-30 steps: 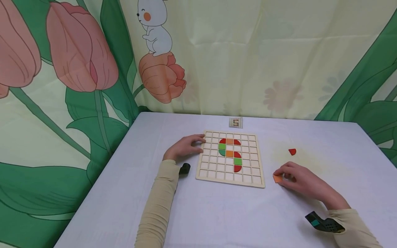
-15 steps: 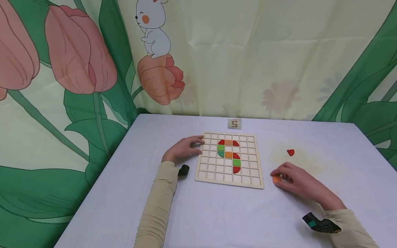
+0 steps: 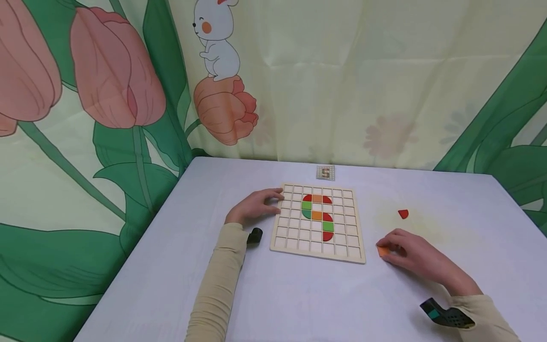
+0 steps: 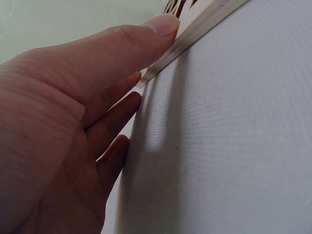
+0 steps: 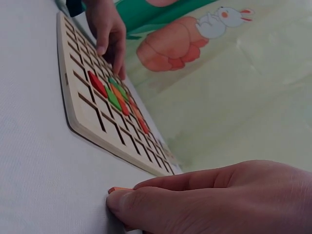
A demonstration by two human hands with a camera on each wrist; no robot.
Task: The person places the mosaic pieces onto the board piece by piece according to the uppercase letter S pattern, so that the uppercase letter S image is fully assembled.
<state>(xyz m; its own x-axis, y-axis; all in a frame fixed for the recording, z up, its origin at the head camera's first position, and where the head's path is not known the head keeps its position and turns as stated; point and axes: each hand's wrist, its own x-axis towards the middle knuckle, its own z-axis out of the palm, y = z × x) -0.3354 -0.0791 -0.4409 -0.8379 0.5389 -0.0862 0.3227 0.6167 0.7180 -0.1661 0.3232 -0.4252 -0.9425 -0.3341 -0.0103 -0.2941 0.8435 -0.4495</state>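
My left hand (image 3: 256,205) rests at the left edge of a wooden grid board (image 3: 316,256). In the left wrist view its thumb (image 4: 163,25) lies against the board's rim, the other fingers reaching along that side. Just off the board's near right corner, my right hand (image 3: 414,251) pinches an orange tile (image 3: 382,251) between thumb and fingers, low over the tablecloth; the fingers cover part of it. Red, orange (image 3: 316,215) and green (image 3: 327,226) tiles sit in the grid, forming a shape like a 5. One red rounded piece (image 3: 403,214) lies right of the board.
A small card (image 3: 325,173) printed with a gridded 5-like figure lies behind the board. White cloth (image 3: 325,304) covers the table. A patterned curtain (image 3: 316,95) hangs along the back. Each wrist carries a black device, such as the right one (image 3: 448,316).
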